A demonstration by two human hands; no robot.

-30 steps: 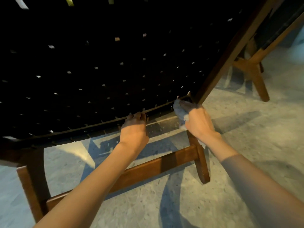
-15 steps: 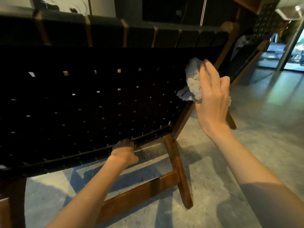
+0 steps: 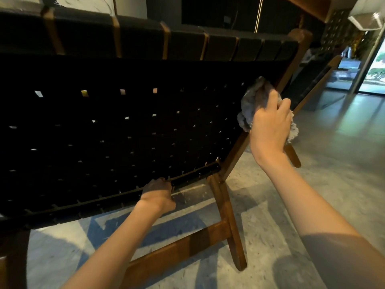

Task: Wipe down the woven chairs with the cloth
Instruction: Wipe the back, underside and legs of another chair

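Note:
The back of a woven chair (image 3: 125,132) fills the left and middle of the head view: black straps on a brown wooden frame. My right hand (image 3: 269,126) grips a bunched grey cloth (image 3: 253,101) and holds it against the right edge of the weave, beside the slanted wooden side rail (image 3: 235,151). My left hand (image 3: 159,195) grips the bottom rail of the woven back, fingers curled over it from below.
A second woven chair (image 3: 312,84) stands behind to the right. The chair's wooden legs and crossbar (image 3: 187,247) stand on a grey stone floor (image 3: 312,184). Glass doors (image 3: 373,76) are at the far right.
My right hand lifted the cloth from the lower right corner of the weave up along the side rail, then shifted slightly down onto the weave's right edge. My left hand stayed on the bottom rail.

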